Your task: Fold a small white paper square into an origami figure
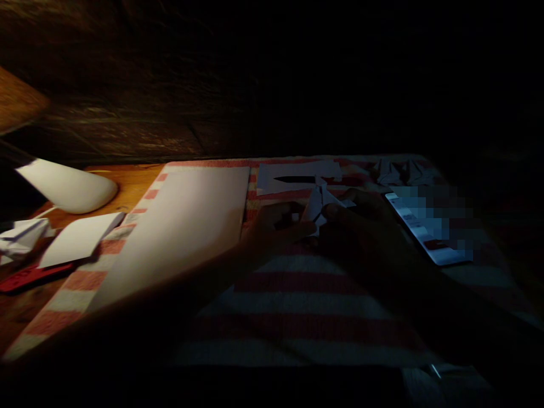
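Note:
A small folded piece of white paper [315, 205] is held up over the striped cloth, between my two hands. My left hand [280, 220] pinches its left and lower edge. My right hand [361, 214] grips it from the right, thumb pressed against the folds. Both hands are in deep shadow, so the finger detail is dim. Just behind the folded paper, a knife [295, 179] with a dark blade lies across a flat piece of paper [272, 171]. A lit phone [419, 226] rests to the right of my right hand.
White sheets [191, 209] lie left on the striped cloth [297, 323]. Two folded paper shapes [387, 171] stand at the back right. At far left are a white lamp base [72, 187], a crumpled-looking folded paper [23, 238], a white paper piece [83, 241] and a red object [36, 276].

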A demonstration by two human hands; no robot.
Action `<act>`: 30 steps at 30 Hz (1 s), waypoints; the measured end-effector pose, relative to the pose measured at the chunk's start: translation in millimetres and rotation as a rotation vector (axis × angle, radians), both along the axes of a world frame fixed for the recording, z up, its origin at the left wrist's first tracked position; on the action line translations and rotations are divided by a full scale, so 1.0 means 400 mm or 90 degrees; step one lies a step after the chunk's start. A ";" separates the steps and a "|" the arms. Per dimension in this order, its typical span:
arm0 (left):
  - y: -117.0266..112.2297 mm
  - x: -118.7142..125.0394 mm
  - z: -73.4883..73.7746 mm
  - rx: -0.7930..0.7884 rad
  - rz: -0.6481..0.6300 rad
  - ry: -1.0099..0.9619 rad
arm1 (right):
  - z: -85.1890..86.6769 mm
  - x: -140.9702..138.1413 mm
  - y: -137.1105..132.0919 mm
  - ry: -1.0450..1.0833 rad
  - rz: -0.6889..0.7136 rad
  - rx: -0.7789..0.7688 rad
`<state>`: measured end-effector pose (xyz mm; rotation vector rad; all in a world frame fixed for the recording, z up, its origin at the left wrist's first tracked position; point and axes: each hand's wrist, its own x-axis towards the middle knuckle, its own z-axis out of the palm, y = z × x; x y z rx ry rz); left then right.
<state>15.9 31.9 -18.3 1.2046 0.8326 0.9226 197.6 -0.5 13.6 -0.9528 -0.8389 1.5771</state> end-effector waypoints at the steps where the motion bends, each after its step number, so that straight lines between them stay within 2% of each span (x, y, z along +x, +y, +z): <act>1: -0.001 0.000 0.002 0.004 0.002 -0.002 | 0.000 0.000 0.000 -0.001 -0.001 0.004; 7: 0.004 -0.002 -0.004 0.060 0.095 -0.086 | -0.005 0.007 0.007 0.031 -0.019 -0.012; 10: 0.006 -0.002 -0.005 0.126 0.102 -0.056 | -0.012 0.011 0.010 0.032 -0.027 0.003; 12: 0.006 -0.002 -0.002 0.161 0.146 -0.020 | -0.016 0.012 0.013 0.026 -0.038 0.021; 15: 0.005 -0.003 0.003 0.145 0.201 -0.005 | -0.021 0.012 0.016 0.018 -0.026 0.015; 20: 0.004 -0.005 0.008 0.088 0.173 0.033 | -0.025 0.010 0.018 0.001 0.008 -0.004; 27: 0.001 -0.003 0.012 0.104 0.190 0.031 | -0.027 0.008 0.015 -0.014 0.037 -0.029; 30: 0.000 -0.003 0.015 0.097 0.180 0.025 | -0.029 0.008 0.015 -0.034 0.041 -0.009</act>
